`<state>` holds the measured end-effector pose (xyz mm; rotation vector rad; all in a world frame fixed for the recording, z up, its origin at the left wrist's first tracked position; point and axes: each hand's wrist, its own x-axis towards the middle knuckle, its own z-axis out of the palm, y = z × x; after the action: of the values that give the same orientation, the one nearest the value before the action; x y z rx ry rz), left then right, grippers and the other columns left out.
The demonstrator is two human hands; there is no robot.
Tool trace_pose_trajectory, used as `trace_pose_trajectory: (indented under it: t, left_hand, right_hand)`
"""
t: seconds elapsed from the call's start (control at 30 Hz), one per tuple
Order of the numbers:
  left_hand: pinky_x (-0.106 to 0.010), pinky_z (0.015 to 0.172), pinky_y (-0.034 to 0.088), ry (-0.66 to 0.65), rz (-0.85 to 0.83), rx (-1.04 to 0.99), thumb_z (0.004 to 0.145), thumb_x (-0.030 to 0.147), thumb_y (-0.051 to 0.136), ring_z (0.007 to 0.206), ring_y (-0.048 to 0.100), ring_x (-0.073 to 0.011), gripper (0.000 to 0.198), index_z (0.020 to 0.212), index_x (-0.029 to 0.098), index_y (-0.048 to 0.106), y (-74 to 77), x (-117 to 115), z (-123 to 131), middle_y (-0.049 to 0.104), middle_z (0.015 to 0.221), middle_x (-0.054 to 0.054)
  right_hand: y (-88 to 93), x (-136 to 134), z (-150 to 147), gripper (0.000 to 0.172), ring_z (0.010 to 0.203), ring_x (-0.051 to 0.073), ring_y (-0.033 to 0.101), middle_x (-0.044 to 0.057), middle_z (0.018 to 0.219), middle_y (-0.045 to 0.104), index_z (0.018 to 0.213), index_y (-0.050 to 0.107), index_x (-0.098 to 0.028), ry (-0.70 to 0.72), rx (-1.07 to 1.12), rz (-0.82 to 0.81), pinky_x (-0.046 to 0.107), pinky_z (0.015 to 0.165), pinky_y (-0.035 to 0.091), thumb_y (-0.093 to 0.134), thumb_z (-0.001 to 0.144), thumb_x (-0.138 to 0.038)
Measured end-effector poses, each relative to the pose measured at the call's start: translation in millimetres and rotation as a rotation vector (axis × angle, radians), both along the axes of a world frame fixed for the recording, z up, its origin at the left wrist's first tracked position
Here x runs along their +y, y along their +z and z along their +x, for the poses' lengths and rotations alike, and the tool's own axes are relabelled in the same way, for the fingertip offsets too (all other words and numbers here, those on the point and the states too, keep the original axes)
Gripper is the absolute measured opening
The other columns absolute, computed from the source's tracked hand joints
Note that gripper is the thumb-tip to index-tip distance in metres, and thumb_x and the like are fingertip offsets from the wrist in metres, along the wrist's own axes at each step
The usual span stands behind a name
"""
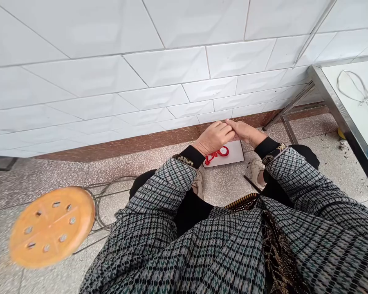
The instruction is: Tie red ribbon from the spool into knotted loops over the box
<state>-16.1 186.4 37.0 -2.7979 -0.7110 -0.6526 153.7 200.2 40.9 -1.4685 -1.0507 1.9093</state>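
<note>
My left hand [214, 136] and my right hand [244, 131] meet in front of me, near the foot of the tiled wall. The left hand's fingers are curled, with its back turned up towards me. Its fingertips touch the right hand, whose fingers are closed in against it. Anything between them is hidden. Under the hands, a flat white board or box lid [235, 153] with a dark edge lies low over the floor between my shoes. On it is a red looped thing [216, 154], like scissor handles or knotted cord, partly covered by my left hand.
To the left stands a round orange stool [52, 226] with holes in its seat and wire legs. A metal-edged table [340, 98] is at the right, with a pale cable [362, 96] on top. White wall tiles [168, 65] rise close ahead. Dark scraps litter the speckled floor.
</note>
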Motion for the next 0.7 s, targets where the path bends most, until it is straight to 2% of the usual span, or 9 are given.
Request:
trace_pose_trajectory:
  t: [0.1, 0.17, 0.27, 0.37, 0.4, 0.47, 0.53, 0.57, 0.7]
  left_hand:
    - [-0.038, 0.087, 0.05, -0.081, -0.033, 0.015, 0.105, 0.01, 0.04, 0.083, 0.061, -0.0181, 0.036, 0.088, 0.018, 0.071, 1.7, -14, 14, 0.072, 0.086, -0.007]
    - [-0.038, 0.085, 0.05, -0.143, -0.109, -0.013, 0.104, 0.011, 0.041, 0.081, 0.061, -0.0183, 0.036, 0.085, 0.018, 0.071, -0.3, -26, 22, 0.071, 0.083, -0.008]
    - [-0.037, 0.08, 0.051, -0.349, -0.219, -0.058, 0.101, 0.013, 0.046, 0.075, 0.062, -0.0182, 0.03, 0.095, 0.021, 0.074, -2.7, -46, 30, 0.071, 0.079, -0.007]
    - [-0.036, 0.08, 0.053, -0.495, -0.301, -0.22, 0.098, 0.019, 0.054, 0.071, 0.062, -0.0175, 0.022, 0.102, 0.026, 0.075, 0.1, -58, 28, 0.071, 0.077, -0.004]
    - [-0.036, 0.083, 0.054, -0.435, -0.346, -0.355, 0.098, 0.022, 0.056, 0.075, 0.064, -0.018, 0.019, 0.101, 0.026, 0.074, 1.7, -58, 26, 0.072, 0.08, -0.004]
    - [-0.038, 0.093, 0.054, -0.142, -0.494, -0.726, 0.096, 0.028, 0.061, 0.088, 0.068, -0.02, 0.014, 0.1, 0.025, 0.074, 4.7, -50, 23, 0.075, 0.092, -0.006]
    - [-0.039, 0.101, 0.053, 0.18, -0.723, -1.108, 0.094, 0.032, 0.065, 0.102, 0.069, -0.0216, 0.014, 0.102, 0.024, 0.073, 5.7, -35, 23, 0.076, 0.104, -0.008]
    - [-0.038, 0.103, 0.052, 0.267, -0.863, -1.273, 0.092, 0.033, 0.067, 0.106, 0.069, -0.0216, 0.015, 0.102, 0.023, 0.072, 5.3, -27, 24, 0.076, 0.107, -0.008]
    - [-0.035, 0.102, 0.053, 0.191, -1.405, -1.689, 0.086, 0.028, 0.07, 0.101, 0.07, -0.0185, 0.011, 0.093, 0.02, 0.073, 3.0, -4, 37, 0.076, 0.101, -0.004]
  right_hand:
    - [-1.9, 4, -3, 0.031, 0.053, 0.009, 0.056, -0.002, 0.059, 0.065, 0.071, 0.063, -0.016, -0.143, 0.007, 0.047, 0.019, 0.051, 0.043, 0.069, 0.099, -0.029]
    - [0.6, 9, -3, 0.029, 0.051, 0.009, 0.055, -0.004, 0.059, 0.062, 0.071, 0.061, -0.017, -0.239, 0.027, 0.086, 0.02, 0.052, 0.044, 0.072, 0.097, -0.027]
    - [6.9, 16, -1, 0.022, 0.063, 0.011, 0.066, -0.002, 0.072, 0.069, 0.082, 0.066, -0.018, -0.309, 0.157, 0.211, 0.025, 0.068, 0.057, 0.076, 0.093, -0.034]
    - [10.4, 21, 3, 0.03, 0.078, 0.014, 0.069, 0.0, 0.081, 0.071, 0.086, 0.07, -0.02, -0.337, 0.215, 0.425, 0.03, 0.083, 0.06, 0.081, 0.087, -0.047]
    - [10.2, 22, 3, 0.033, 0.083, 0.015, 0.07, 0.0, 0.084, 0.072, 0.088, 0.072, -0.021, -0.343, 0.209, 0.499, 0.032, 0.088, 0.06, 0.081, 0.086, -0.052]
    - [8.0, 22, 3, 0.037, 0.093, 0.017, 0.069, 0.001, 0.09, 0.073, 0.092, 0.074, -0.022, -0.345, 0.177, 0.645, 0.034, 0.096, 0.057, 0.078, 0.086, -0.058]
    - [4.3, 21, 2, 0.041, 0.097, 0.019, 0.068, 0.002, 0.094, 0.073, 0.096, 0.076, -0.022, -0.335, 0.132, 0.78, 0.036, 0.1, 0.054, 0.073, 0.088, -0.062]
    - [2.5, 20, 0, 0.042, 0.097, 0.019, 0.066, 0.002, 0.096, 0.072, 0.097, 0.077, -0.023, -0.331, 0.107, 0.84, 0.037, 0.1, 0.053, 0.071, 0.089, -0.063]
    - [-0.8, 17, -9, 0.042, 0.091, 0.019, 0.062, 0.003, 0.09, 0.068, 0.091, 0.075, -0.022, -0.323, -0.054, 1.037, 0.037, 0.092, 0.051, 0.066, 0.093, -0.063]
